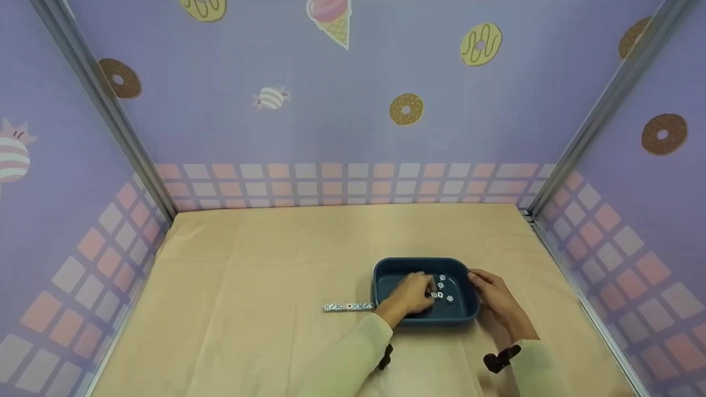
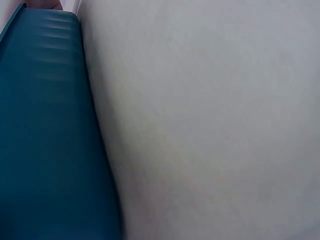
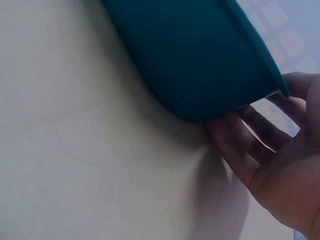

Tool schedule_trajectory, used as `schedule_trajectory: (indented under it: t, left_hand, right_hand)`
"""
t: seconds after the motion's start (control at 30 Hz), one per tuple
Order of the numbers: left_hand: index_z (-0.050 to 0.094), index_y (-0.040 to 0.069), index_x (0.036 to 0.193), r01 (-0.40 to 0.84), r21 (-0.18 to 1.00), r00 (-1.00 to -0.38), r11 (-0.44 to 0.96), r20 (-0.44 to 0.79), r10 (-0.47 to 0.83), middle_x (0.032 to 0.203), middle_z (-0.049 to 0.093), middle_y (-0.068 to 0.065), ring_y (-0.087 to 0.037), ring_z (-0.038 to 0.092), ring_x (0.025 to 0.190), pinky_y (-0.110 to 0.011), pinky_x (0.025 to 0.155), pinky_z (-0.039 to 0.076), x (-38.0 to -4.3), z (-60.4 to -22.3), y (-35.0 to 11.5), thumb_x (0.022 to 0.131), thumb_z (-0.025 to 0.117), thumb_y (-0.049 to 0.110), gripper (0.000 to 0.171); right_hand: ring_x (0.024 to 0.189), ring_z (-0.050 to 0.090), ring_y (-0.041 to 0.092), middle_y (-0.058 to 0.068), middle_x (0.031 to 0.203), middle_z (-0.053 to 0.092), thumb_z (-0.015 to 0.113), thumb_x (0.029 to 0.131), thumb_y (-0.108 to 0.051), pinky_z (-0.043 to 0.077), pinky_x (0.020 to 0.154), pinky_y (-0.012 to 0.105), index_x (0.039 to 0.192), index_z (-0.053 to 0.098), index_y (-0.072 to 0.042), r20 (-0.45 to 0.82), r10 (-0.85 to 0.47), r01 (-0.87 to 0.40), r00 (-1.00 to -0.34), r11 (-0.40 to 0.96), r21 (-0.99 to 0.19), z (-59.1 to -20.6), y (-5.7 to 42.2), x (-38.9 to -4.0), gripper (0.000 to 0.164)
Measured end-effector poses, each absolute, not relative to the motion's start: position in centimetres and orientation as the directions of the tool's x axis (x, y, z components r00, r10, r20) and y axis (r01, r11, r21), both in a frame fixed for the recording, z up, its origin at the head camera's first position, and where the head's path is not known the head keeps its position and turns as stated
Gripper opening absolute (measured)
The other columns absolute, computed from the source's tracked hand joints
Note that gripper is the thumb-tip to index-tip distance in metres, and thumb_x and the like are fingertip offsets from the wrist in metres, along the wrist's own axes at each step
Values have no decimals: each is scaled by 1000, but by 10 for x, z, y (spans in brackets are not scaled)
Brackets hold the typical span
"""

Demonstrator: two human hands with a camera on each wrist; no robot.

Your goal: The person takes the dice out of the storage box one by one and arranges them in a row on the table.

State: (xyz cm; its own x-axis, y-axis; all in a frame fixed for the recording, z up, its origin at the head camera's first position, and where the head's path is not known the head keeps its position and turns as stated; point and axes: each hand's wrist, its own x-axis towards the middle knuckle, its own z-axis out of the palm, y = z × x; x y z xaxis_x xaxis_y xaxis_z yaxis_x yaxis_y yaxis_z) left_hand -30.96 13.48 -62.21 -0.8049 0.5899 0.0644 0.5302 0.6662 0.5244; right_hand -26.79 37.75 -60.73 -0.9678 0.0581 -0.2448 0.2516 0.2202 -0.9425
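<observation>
Lilac walls [image 1: 353, 140] printed with doughnuts [image 1: 408, 101], sweets [image 1: 271, 98] and an ice-cream cone [image 1: 331, 14] rise above a tan cloth [image 1: 265, 253], pink-and-white checks [image 1: 332, 188] lining their base, grey posts [image 1: 129, 138] marking the far corners.

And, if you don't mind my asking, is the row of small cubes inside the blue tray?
No, the row of small cubes lies on the tan cloth, outside the blue tray.

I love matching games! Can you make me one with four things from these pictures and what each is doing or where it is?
1. Left hand
2. Right hand
3. Row of dice
4. Loose dice

A. On the cloth, left of the blue tray
B. Holding the tray's right end
C. Lying inside the tray
D. Reaching into the tray

Pairs: 1-D, 2-B, 3-A, 4-C
</observation>
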Motion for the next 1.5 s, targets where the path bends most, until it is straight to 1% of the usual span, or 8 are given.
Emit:
schedule_trajectory:
  t: [0.17, 0.3, 0.57, 0.7, 0.87, 1.0, 1.2, 1.5]
  left_hand:
    - [75, 18, 103, 533, 516, -807, 671, 73, 585, 94, 60, 8, -6, 54, 84, -21, 77, 49, -310, -622, 134, 94, 81, 21, 12]
    - [75, 17, 105, 524, 531, -815, 666, 87, 572, 97, 61, 7, -5, 56, 85, -20, 78, 50, -309, -618, 134, 96, 80, 22, 12]
    - [72, 12, 107, 553, 626, -818, 551, 281, 502, 103, 66, 3, -6, 64, 93, -16, 82, 52, -309, -589, 123, 99, 76, 20, 11]
    - [70, 10, 107, 595, 657, -775, 464, 316, 547, 104, 66, 0, -12, 66, 95, -17, 83, 53, -306, -564, 100, 101, 74, 20, 12]
    - [69, 9, 108, 691, 629, -666, 356, 363, 652, 104, 66, -2, -19, 69, 95, -20, 84, 55, -302, -546, 61, 103, 72, 19, 11]
    - [70, 9, 107, 744, 584, -620, 325, 421, 662, 103, 67, -2, -16, 67, 93, -24, 84, 58, -296, -542, 24, 101, 74, 17, 11]
    - [72, 9, 104, 711, 600, -673, 367, 428, 604, 100, 69, -3, -16, 68, 91, -33, 82, 60, -292, -548, -35, 98, 78, 12, 10]
    - [73, 12, 103, 579, 609, -797, 542, 282, 534, 99, 67, 1, -17, 67, 93, -40, 84, 60, -284, -579, -109, 98, 78, 15, 7]
  right_hand:
    - [155, 30, 42, 24, 166, 36, 54, 112, -33, 33, 118, 67, 155, 48, -1, -276, 54, 281, -960, 216, -935, -607, 376, -269, 54]
    - [157, 27, 41, 25, 167, 34, 54, 112, -34, 26, 124, 60, 156, 45, 1, -255, 59, 261, -965, 241, -935, -608, 375, -271, 57]
    - [158, 25, 41, 24, 168, 32, 53, 113, -35, 23, 126, 57, 158, 42, 2, -281, 52, 285, -958, 223, -932, -612, 374, -271, 59]
    - [159, 23, 41, 24, 170, 29, 53, 112, -37, 23, 125, 59, 159, 40, 1, -305, 42, 307, -952, 208, -929, -612, 375, -269, 62]
    - [159, 22, 41, 24, 169, 30, 54, 112, -37, 19, 126, 58, 159, 41, 2, -301, 44, 304, -953, 199, -932, -612, 376, -270, 62]
    - [159, 23, 40, 25, 168, 32, 55, 112, -33, 19, 127, 57, 156, 43, 4, -278, 44, 282, -960, 174, -944, -612, 377, -271, 59]
    - [159, 22, 40, 25, 168, 32, 55, 112, -34, 18, 127, 59, 156, 43, 4, -275, 50, 280, -960, 176, -944, -611, 377, -271, 60]
    - [158, 25, 39, 26, 166, 34, 56, 112, -34, 22, 127, 56, 155, 44, 6, -268, 68, 276, -961, 165, -947, -614, 378, -269, 60]
